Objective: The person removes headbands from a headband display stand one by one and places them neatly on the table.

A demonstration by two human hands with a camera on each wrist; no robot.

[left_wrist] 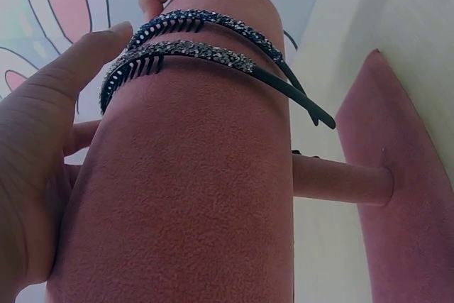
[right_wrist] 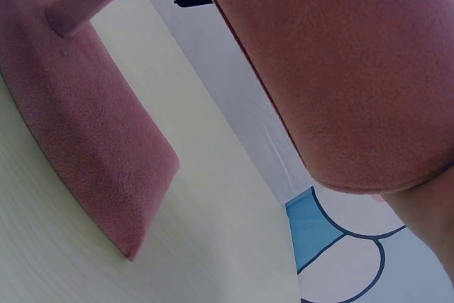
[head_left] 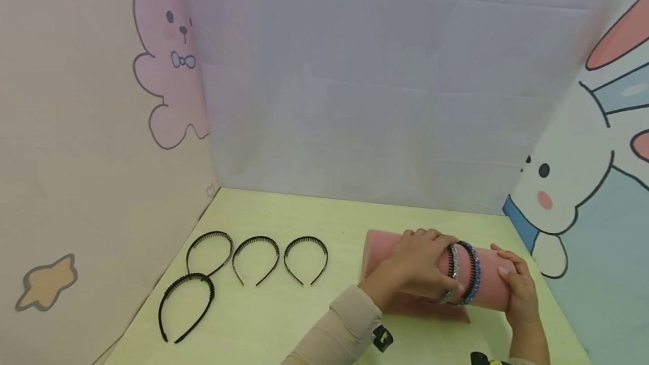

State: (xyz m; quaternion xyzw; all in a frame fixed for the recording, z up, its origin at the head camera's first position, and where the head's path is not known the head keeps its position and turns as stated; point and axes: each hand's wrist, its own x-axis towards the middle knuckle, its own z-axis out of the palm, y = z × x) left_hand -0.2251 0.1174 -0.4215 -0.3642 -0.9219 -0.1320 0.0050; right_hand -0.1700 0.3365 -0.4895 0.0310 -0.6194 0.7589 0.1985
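Note:
A pink, fabric-covered headband stand [head_left: 490, 277] with a thick roll stands at the right of the table. Around its roll sit two glittery headbands: a silver one [head_left: 456, 263] and, just right of it, a blue one [head_left: 475, 272]. My left hand [head_left: 421, 263] grips the roll from above, its thumb over the silver headband. At the roll's right end, my right hand [head_left: 522, 292] holds on, thumb on the near side. In the left wrist view, both headbands' free ends point toward the stand's base [left_wrist: 404, 246]. The right wrist view hides most of the right hand.
Several plain black toothed headbands lie on the pale table at the left; one [head_left: 306, 239] is closest to the stand, and the front one [head_left: 189, 276] touches another behind it. Cloth walls [head_left: 324, 83] with cartoon animals close off the back and sides.

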